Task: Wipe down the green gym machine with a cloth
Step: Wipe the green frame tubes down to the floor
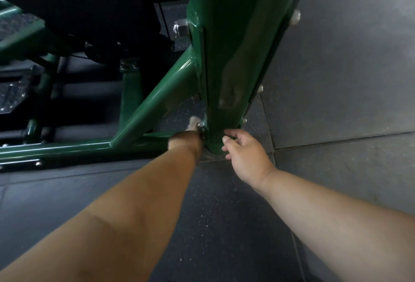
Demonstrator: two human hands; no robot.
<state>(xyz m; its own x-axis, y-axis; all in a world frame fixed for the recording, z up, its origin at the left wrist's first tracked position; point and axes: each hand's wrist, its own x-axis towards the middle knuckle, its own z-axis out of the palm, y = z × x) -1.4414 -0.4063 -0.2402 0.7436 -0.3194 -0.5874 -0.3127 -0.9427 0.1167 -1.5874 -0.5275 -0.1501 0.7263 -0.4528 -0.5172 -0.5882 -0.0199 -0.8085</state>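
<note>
Wiping low around the foot of the green upright post where it meets the floor; keeping the pale cloth pressed behind the bolts, gripped seemingly in the blurred left hand; steadying with the right hand, fingers loosely curled, touching the post, holding nothing. Standing near vertical, long axis running up out of view, diagonal brace leaning into it from the left.

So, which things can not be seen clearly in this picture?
- Left hand, head view: motion-blurred, partly behind the green post; its grip is unclear.
- Cloth: only a pale blurred bit shows above that hand.
- Post's top: cut off by the upper edge.
- Right hand: fingertips at the post's base; contact uncertain.
</note>
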